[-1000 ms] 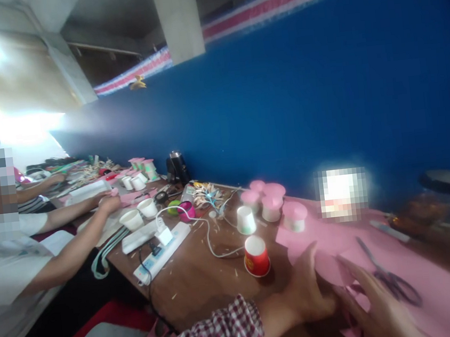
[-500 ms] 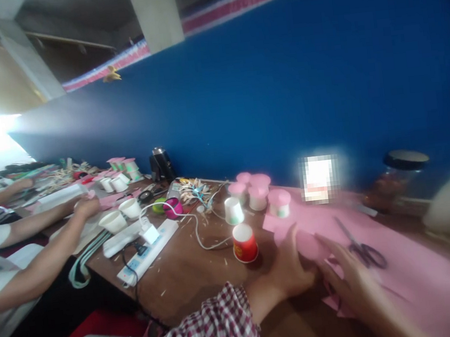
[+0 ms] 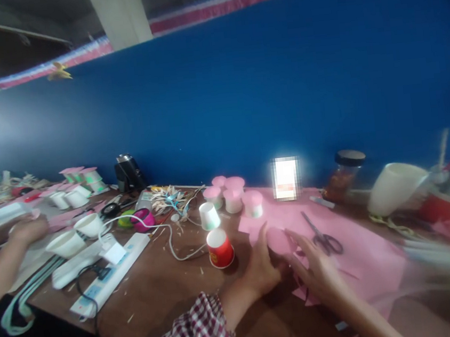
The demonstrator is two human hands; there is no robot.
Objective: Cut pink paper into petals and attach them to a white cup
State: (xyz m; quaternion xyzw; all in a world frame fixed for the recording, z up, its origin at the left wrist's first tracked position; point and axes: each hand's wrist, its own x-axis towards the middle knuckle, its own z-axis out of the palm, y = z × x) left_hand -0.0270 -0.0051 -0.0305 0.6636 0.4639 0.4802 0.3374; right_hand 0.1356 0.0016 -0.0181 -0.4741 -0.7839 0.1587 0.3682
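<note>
A round pink paper piece is held between my two hands, low over the brown table; whether a cup sits beneath it is hidden. My left hand grips its left side with the thumb raised. From the right, my right hand holds the other edge, fingers curved. Pink paper scraps lie below my right hand. Just left of my hands stands a red paper cup, with a white paper cup behind it. Dark-handled scissors rest on a large pink sheet to the right.
Several pink-topped cups stand at the back by the blue partition. A white power strip with cables lies left. A lidded jar and a white container stand right. Another person's hand works at far left.
The view has turned right, so the table items sit further left and more containers show at the right. My hands keep their hold on the round pink paper piece.
</note>
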